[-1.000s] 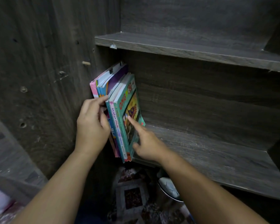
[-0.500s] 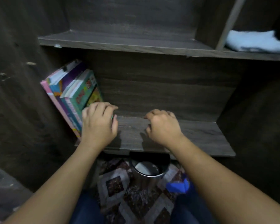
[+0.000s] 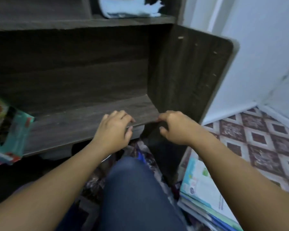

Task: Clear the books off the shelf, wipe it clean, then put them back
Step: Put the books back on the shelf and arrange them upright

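Hands at the shelf [image 3: 70, 120] edge: left hand [image 3: 113, 129] over its front, right hand [image 3: 175, 127] at the rt corner, both w/ fingers loosely curled, holding nothing. Books [image 3: 8, 129] stand at the shelf's far left, and a second stack [image 3: 203, 189] lies on the floor.

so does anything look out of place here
A stack of light-coloured books lies on the patterned floor at lower right, off the dark wooden shelf. The teal-covered books at its left end lean tilted.
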Demonstrator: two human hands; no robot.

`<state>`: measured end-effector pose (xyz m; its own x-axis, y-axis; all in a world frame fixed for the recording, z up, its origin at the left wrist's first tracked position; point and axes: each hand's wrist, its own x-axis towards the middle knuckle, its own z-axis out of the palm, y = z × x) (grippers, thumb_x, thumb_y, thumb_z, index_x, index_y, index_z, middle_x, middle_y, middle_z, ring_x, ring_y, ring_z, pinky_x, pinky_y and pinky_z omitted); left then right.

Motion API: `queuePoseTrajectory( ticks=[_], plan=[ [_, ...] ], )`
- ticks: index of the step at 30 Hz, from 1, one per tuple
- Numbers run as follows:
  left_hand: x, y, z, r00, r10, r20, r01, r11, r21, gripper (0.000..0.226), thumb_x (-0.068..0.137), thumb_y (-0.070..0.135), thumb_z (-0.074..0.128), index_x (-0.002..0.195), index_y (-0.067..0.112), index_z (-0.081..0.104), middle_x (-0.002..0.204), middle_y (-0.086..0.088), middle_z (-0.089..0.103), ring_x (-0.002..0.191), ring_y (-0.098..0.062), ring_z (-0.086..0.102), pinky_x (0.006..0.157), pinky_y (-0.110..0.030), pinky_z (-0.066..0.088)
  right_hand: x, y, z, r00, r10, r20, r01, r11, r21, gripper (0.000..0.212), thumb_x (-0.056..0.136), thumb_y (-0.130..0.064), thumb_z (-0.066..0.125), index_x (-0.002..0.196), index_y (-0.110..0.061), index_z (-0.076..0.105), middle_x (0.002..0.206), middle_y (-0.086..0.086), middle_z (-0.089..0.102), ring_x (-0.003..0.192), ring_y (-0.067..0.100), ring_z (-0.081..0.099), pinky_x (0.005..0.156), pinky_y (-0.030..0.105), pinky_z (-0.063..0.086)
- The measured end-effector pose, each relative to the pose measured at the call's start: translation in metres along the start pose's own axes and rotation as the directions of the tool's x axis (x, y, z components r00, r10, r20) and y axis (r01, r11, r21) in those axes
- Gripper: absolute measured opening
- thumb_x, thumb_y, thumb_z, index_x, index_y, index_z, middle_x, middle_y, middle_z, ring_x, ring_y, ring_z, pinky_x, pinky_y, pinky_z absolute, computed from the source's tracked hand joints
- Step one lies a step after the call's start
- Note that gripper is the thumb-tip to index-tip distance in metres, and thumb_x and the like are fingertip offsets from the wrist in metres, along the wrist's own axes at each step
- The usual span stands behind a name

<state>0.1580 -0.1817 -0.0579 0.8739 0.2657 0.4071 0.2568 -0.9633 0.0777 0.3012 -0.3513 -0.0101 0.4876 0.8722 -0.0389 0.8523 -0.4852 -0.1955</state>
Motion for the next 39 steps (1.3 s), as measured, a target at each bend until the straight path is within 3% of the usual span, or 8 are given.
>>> queuePoseTrajectory(
  ticks=[6, 8, 12, 17, 25, 30, 34, 39],
  plan=[
    [0.031, 0.091, 0.060, 0.928, 0.320, 0.190, -0.288, 0.941, -0.179, 0.018, 0.083, 0.028, 0.054, 0.092, 0.019, 0.066, 0.087, 0.000, 0.062, 0.078, -0.024, 0.061, 0.063, -0.035, 0.052, -0.080, 0.093, 0.038, 0.955, 0.230, 0.187, -0.235, 0.972, 0.005, 0.037, 0.093, -0.024, 0.052, 0.130, -0.026, 0.055, 0.125, 0.005, 0.062, 0.110, 0.026, 0.060, 0.092, 0.036, 0.050],
    [0.035, 0.118, 0.083, 0.869, 0.411, 0.276, -0.357, 0.906, -0.226, 0.017, 0.084, 0.030, 0.054, 0.093, 0.020, 0.065, 0.087, 0.001, 0.063, 0.077, -0.023, 0.062, 0.060, -0.032, 0.050, -0.101, 0.124, 0.056, 0.922, 0.295, 0.251, -0.301, 0.953, -0.017, 0.038, 0.095, -0.026, 0.050, 0.133, -0.026, 0.052, 0.130, 0.006, 0.058, 0.112, 0.028, 0.057, 0.090, 0.039, 0.050],
    [0.040, 0.167, 0.128, 0.723, 0.503, 0.474, -0.424, 0.865, -0.270, 0.025, 0.093, 0.034, 0.043, 0.109, 0.023, 0.058, 0.105, 0.003, 0.059, 0.094, -0.020, 0.059, 0.075, -0.035, 0.050, -0.126, 0.174, 0.093, 0.877, 0.387, 0.286, -0.395, 0.918, -0.030, 0.041, 0.097, -0.021, 0.048, 0.138, -0.027, 0.048, 0.135, 0.006, 0.054, 0.114, 0.026, 0.055, 0.085, 0.036, 0.050],
    [0.049, 0.211, 0.185, 0.569, 0.556, 0.606, -0.513, 0.816, -0.267, 0.030, 0.097, 0.029, 0.046, 0.126, 0.023, 0.049, 0.123, 0.000, 0.052, 0.108, -0.020, 0.051, 0.079, -0.036, 0.047, -0.138, 0.209, 0.149, 0.835, 0.443, 0.325, -0.455, 0.890, -0.044, 0.045, 0.094, -0.018, 0.052, 0.138, -0.027, 0.048, 0.138, 0.005, 0.047, 0.116, 0.028, 0.052, 0.087, 0.039, 0.050],
    [0.055, 0.237, 0.254, 0.434, 0.509, 0.743, -0.566, 0.796, -0.215, 0.035, 0.095, 0.026, 0.051, 0.128, 0.018, 0.045, 0.127, -0.005, 0.045, 0.112, -0.024, 0.047, 0.089, -0.041, 0.049, -0.150, 0.242, 0.227, 0.805, 0.446, 0.390, -0.472, 0.881, -0.032, 0.058, 0.084, -0.030, 0.066, 0.138, -0.023, 0.047, 0.140, 0.008, 0.042, 0.121, 0.030, 0.045, 0.094, 0.041, 0.045],
    [0.039, 0.243, 0.276, 0.395, 0.502, 0.769, -0.580, 0.786, -0.215, 0.041, 0.092, 0.031, 0.054, 0.130, 0.019, 0.044, 0.125, -0.003, 0.046, 0.112, -0.022, 0.047, 0.088, -0.036, 0.048, -0.157, 0.253, 0.264, 0.793, 0.435, 0.426, -0.458, 0.887, -0.054, 0.100, 0.072, -0.048, 0.078, 0.150, -0.022, 0.021, 0.158, 0.014, 0.013, 0.144, 0.032, 0.018, 0.115, 0.044, 0.023],
    [0.029, 0.240, 0.288, 0.374, 0.514, 0.772, -0.593, 0.772, -0.226, 0.051, 0.088, 0.041, 0.059, 0.132, 0.021, 0.043, 0.127, -0.002, 0.047, 0.113, -0.020, 0.046, 0.091, -0.038, 0.047, -0.162, 0.255, 0.288, 0.786, 0.428, 0.445, -0.435, 0.896, -0.092, 0.129, 0.063, -0.058, 0.081, 0.153, -0.020, -0.003, 0.160, 0.016, -0.010, 0.147, 0.035, -0.002, 0.118, 0.046, 0.010],
    [0.017, 0.230, 0.298, 0.350, 0.488, 0.799, -0.575, 0.785, -0.228, 0.064, 0.087, 0.047, 0.060, 0.140, 0.020, 0.035, 0.139, -0.002, 0.041, 0.126, -0.020, 0.040, 0.099, -0.038, 0.044, -0.167, 0.251, 0.309, 0.798, 0.439, 0.412, -0.403, 0.898, -0.177, 0.127, 0.072, -0.048, 0.078, 0.151, -0.019, -0.016, 0.157, 0.022, -0.013, 0.146, 0.042, -0.003, 0.117, 0.050, 0.011]
  ],
)
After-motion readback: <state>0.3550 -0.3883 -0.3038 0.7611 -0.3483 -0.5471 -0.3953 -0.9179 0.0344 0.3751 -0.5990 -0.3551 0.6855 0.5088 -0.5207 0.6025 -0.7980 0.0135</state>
